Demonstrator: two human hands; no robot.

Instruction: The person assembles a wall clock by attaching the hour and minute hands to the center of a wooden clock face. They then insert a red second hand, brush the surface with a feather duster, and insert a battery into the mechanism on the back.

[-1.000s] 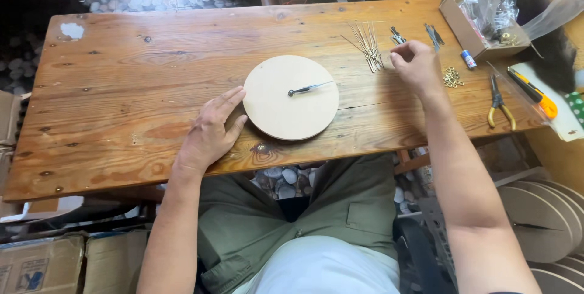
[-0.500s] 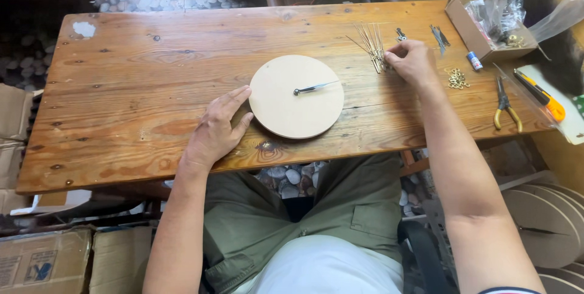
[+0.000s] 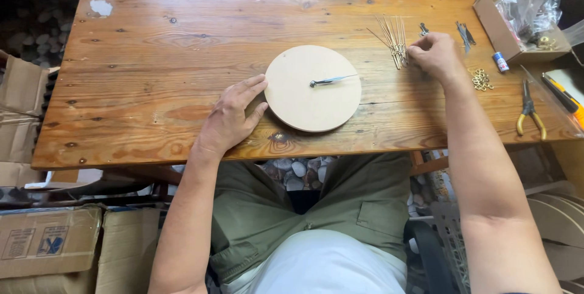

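- Round wooden disc (image 3: 312,89) lies near the table's (image 3: 152,57) front edge, about midway along.
- Left hand (image 3: 233,114) rests flat, touching the disc's left rim.
- Right hand (image 3: 435,55) sits right of the disc, beside the bundle of thin rods (image 3: 394,35).
- Pliers (image 3: 528,111) lie by the right edge.
- Cardboard box (image 3: 496,17) occupies the far right corner.

Place: a small craft workshop.
Tabletop: worn wooden planks (image 3: 182,57), centre of frame.
Tools: yellow-handled pliers (image 3: 528,114) at right edge.
Stock: round wooden discs (image 3: 563,221) stacked lower right; cardboard boxes (image 3: 55,245) lower left.

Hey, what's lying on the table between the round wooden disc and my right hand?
In the head view, the bundle of thin metal rods lies between the round wooden disc and your right hand, right against the fingers.
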